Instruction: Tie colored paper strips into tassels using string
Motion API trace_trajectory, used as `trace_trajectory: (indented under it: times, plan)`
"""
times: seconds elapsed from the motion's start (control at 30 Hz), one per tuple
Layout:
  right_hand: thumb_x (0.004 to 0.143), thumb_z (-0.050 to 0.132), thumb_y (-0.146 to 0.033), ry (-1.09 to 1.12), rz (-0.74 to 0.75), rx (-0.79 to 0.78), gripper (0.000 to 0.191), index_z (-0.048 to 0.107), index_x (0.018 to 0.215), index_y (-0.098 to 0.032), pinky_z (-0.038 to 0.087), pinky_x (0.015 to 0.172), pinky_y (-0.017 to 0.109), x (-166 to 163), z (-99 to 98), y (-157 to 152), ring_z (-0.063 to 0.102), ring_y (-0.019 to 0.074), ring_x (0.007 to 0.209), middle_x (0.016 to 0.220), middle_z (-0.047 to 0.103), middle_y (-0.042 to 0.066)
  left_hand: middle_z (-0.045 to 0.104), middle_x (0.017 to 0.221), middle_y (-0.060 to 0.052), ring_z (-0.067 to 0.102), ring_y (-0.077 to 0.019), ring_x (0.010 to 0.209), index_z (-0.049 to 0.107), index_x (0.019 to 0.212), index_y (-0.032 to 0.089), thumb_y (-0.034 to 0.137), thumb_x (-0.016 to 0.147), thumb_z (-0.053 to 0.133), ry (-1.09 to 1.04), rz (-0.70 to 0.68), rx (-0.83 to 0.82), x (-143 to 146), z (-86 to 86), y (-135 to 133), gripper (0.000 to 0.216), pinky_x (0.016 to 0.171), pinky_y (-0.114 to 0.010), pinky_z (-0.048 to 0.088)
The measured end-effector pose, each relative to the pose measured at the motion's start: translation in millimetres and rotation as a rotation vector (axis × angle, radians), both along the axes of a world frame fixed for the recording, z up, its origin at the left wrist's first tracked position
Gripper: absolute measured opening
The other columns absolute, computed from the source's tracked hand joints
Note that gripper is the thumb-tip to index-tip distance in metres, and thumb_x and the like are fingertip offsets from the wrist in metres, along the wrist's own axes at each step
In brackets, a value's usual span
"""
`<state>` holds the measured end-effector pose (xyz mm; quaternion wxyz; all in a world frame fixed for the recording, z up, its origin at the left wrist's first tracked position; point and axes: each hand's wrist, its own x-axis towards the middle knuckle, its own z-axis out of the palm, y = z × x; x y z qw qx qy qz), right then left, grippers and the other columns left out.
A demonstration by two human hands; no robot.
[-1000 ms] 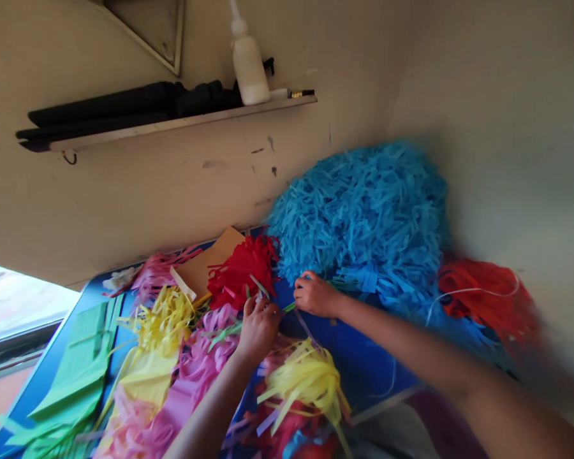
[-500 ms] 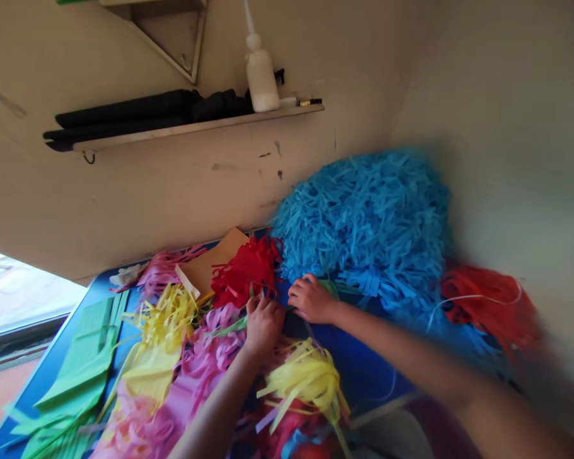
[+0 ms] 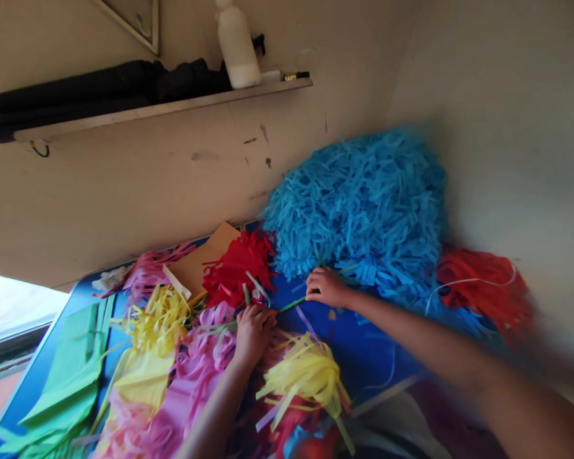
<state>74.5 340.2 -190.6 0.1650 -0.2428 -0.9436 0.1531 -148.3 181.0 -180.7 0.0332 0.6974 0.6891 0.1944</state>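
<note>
A thin green paper strip (image 3: 291,306) stretches between my two hands above the blue table. My left hand (image 3: 254,328) is closed on its left end, close to the red fringed paper (image 3: 239,268) and the pink fringed paper (image 3: 205,357). At the other end, my right hand (image 3: 329,288) is closed with the strip between its fingers, just in front of the big blue fringed paper heap (image 3: 358,197). Loose yellow strips (image 3: 303,370) lie in a bundle below my hands. Pale strip ends stick up beyond my left fingers.
Green paper sheets (image 3: 69,370) and yellow fringed paper (image 3: 157,325) cover the left of the table. Red-orange strips (image 3: 483,287) with a white string lie at right. On the wall shelf (image 3: 172,108) stands a white bottle (image 3: 239,48) beside black rolled items.
My hands have moved apart, the right one going rightward, so the green strip now shows taut between them. The camera view has shifted, with the shelf higher and further left.
</note>
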Motion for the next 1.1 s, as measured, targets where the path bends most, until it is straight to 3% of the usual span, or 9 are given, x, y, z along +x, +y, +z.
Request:
trace_trajectory:
  times: [0.13, 0.33, 0.5, 0.6, 0.7, 0.9, 1.1]
  plan:
    - [0.079, 0.079, -0.031, -0.024, -0.034, -0.081, 0.011, 0.075, 0.076, -0.021, 0.036, 0.080, 0.031, 0.4, 3.6, 0.8, 0.058, 0.0178, 0.092, 0.092, 0.070, 0.002, 0.074, 0.092, -0.004, 0.064, -0.0204, 0.089, 0.075, 0.086, 0.024, 0.030, 0.089, 0.057, -0.034, 0.051, -0.034, 2.2, 1.4, 3.2, 0.019, 0.083, -0.036, 0.047]
    - [0.080, 0.075, -0.026, -0.120, -0.088, -0.139, 0.009, 0.073, 0.075, -0.019, 0.036, 0.081, 0.031, -5.7, 14.9, -2.2, 0.056, 0.0193, 0.095, 0.098, 0.068, 0.004, 0.072, 0.088, -0.006, 0.062, -0.0269, 0.091, 0.073, 0.081, 0.023, 0.035, 0.087, 0.058, 0.014, 0.178, -0.093, 10.7, 8.2, 12.3, 0.021, 0.081, -0.042, 0.044]
    - [0.079, 0.073, -0.027, -0.200, -0.109, -0.142, 0.009, 0.071, 0.074, -0.020, 0.034, 0.078, 0.032, -12.1, 25.1, -1.9, 0.056, 0.0211, 0.093, 0.096, 0.068, 0.004, 0.072, 0.087, -0.007, 0.060, -0.0315, 0.094, 0.072, 0.083, 0.023, 0.027, 0.084, 0.058, 0.094, 0.143, -0.114, 18.7, 21.7, 18.1, 0.015, 0.085, -0.050, 0.039]
    - [0.081, 0.070, -0.026, -0.215, -0.087, -0.093, 0.008, 0.070, 0.086, -0.020, 0.033, 0.082, 0.035, -12.7, 31.5, -5.8, 0.054, 0.0230, 0.096, 0.098, 0.068, 0.005, 0.072, 0.101, -0.004, 0.056, -0.0303, 0.104, 0.072, 0.100, 0.032, 0.021, 0.085, 0.056, 0.135, 0.008, -0.099, 22.7, 26.9, 14.9, 0.025, 0.095, -0.052, 0.034]
    - [0.084, 0.063, -0.020, -0.229, 0.023, -0.026, 0.009, 0.071, 0.088, -0.022, 0.030, 0.088, 0.039, -12.6, 36.4, -11.9, 0.052, 0.0240, 0.103, 0.097, 0.069, 0.006, 0.072, 0.105, -0.003, 0.056, -0.0296, 0.101, 0.073, 0.102, 0.037, 0.018, 0.084, 0.055, 0.162, -0.091, -0.086, 24.0, 27.3, 11.6, 0.032, 0.095, -0.053, 0.033]
    - [0.090, 0.058, -0.024, -0.257, 0.303, 0.254, 0.015, 0.071, 0.094, -0.019, 0.027, 0.095, 0.045, -19.0, 34.5, -18.7, 0.052, 0.0240, 0.103, 0.099, 0.070, 0.008, 0.072, 0.094, -0.008, 0.057, -0.0285, 0.095, 0.074, 0.090, 0.026, 0.020, 0.087, 0.051, 0.201, -0.170, -0.050, 28.5, 27.2, 15.3, 0.024, 0.096, -0.055, 0.032]
    - [0.088, 0.051, -0.007, -0.262, 0.360, 0.370, 0.024, 0.070, 0.075, -0.014, 0.031, 0.093, 0.043, -36.3, 29.9, -24.6, 0.055, 0.0214, 0.082, 0.076, 0.068, 0.009, 0.067, 0.076, -0.007, 0.059, -0.0224, 0.078, 0.073, 0.073, 0.021, 0.019, 0.085, 0.054, 0.246, -0.173, -0.004, 37.8, 23.1, 20.3, 0.023, 0.098, -0.054, 0.031]
